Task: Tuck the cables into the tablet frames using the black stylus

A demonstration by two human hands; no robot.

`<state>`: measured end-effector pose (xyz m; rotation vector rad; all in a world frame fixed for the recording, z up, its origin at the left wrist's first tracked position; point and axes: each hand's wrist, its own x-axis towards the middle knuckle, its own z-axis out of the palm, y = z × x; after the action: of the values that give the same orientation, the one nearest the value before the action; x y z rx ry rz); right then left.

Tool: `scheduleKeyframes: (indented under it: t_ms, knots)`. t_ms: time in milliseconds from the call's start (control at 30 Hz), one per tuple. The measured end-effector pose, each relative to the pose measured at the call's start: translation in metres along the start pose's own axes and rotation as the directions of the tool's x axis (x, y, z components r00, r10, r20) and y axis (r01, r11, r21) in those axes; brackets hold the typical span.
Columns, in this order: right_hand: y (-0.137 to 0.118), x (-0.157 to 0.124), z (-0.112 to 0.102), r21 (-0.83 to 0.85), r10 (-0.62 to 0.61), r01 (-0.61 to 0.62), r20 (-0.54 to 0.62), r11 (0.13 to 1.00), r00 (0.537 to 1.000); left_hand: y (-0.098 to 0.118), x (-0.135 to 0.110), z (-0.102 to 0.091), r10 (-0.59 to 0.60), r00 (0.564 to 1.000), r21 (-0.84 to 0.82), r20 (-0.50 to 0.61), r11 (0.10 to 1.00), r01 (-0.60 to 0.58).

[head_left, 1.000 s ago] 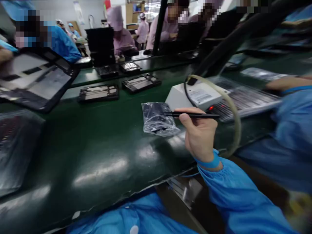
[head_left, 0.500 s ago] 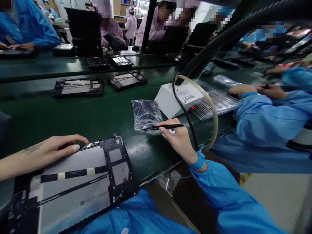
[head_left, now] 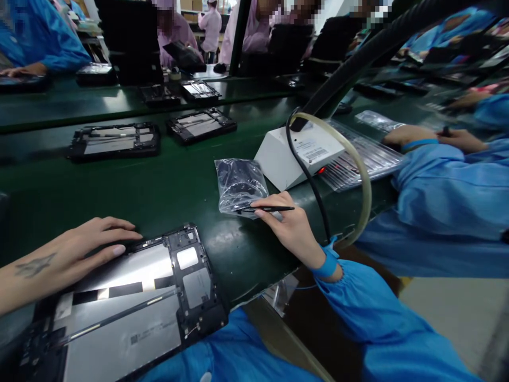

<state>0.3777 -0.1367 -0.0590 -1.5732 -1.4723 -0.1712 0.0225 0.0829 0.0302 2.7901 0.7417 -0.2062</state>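
Could snag crumpled clear plastic bag (head_left: 240,180) by overpressing slim black tweezers (head_left: 278,208) pinched in right grip (head_left: 292,231), with left grip (head_left: 89,246) spread, empty.

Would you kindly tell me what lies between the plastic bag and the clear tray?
The white box stands between the plastic bag and the clear tray, as the head view shows.

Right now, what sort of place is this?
Probably an electronics factory line: what look like opened tablets lie along a long green table, the right hand holds thin black tweezers, and people in blue or pink coats are nearby.
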Motion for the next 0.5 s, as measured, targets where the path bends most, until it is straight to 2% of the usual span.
scheduleKeyframes:
  t_ms: [333, 433, 500]
  knots:
    - [0.003, -0.002, 0.002, 0.032, 0.067, -0.068, 0.019, 0.997, 0.998, -0.014, -0.013, 0.005, 0.025, 0.999, 0.036, -0.037, 0.999, -0.024]
    - [0.005, -0.001, 0.002, 0.096, 0.105, -0.105, 0.01, 0.99, 0.994, -0.01, -0.013, -0.001, 0.064, 0.993, 0.08, -0.097, 0.995, -0.056]
    - [0.006, -0.001, 0.002, 0.135, 0.116, -0.112, -0.022, 0.984, 0.993, 0.0, -0.009, -0.01, 0.139, 0.978, 0.132, -0.156, 0.984, -0.119]
